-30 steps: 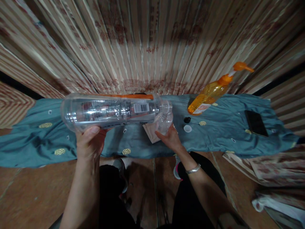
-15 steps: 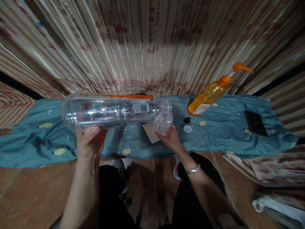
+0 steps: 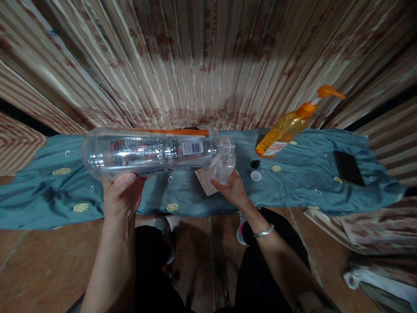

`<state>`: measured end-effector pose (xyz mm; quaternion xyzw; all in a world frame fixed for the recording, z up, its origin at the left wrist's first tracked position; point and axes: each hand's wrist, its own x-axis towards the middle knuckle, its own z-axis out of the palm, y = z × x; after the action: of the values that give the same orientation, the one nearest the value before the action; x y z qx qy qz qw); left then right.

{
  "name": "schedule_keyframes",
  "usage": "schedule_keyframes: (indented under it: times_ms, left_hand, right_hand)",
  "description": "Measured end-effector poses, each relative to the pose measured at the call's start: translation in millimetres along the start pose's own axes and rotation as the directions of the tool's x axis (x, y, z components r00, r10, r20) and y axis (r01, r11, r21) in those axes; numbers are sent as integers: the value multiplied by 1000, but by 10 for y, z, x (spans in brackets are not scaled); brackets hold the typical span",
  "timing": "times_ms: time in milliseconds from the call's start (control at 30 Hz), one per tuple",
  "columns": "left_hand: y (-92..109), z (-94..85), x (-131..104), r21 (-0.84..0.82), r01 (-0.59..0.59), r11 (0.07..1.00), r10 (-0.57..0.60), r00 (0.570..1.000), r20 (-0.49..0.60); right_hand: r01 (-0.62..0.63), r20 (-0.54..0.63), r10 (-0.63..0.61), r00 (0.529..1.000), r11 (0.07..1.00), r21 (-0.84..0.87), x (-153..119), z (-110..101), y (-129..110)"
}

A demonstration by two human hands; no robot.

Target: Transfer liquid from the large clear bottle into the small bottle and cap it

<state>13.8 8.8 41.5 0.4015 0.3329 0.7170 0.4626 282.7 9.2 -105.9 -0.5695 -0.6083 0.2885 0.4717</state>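
A large clear bottle (image 3: 150,150) with a barcode label lies on its side in the air, its mouth end pointing right. My left hand (image 3: 125,191) grips it from below near its base. Around a small clear bottle (image 3: 225,163), held roughly upright, my right hand (image 3: 233,189) has its fingers wrapped. The large bottle's mouth meets the small bottle's neck; whether they touch, or whether liquid passes, cannot be made out. Beneath the small bottle is a folded beige cloth (image 3: 206,181). To its right are a black cap (image 3: 256,164) and a white round lid (image 3: 256,175).
An orange pump bottle (image 3: 283,130) stands at the back right of the blue-green cloth (image 3: 156,191). A dark phone-like object (image 3: 349,168) lies farther right. Striped curtains (image 3: 208,65) hang behind. Below the front edge are tiled floor and my legs.
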Motion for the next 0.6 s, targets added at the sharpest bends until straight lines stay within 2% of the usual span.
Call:
schedule_keyframes:
  times_ms: [600]
  left_hand:
    - [36,35,-14,-9,23,1000,-23,1000,3]
  right_hand:
    - [-45,6,45,999,999,16,14,-40,-50]
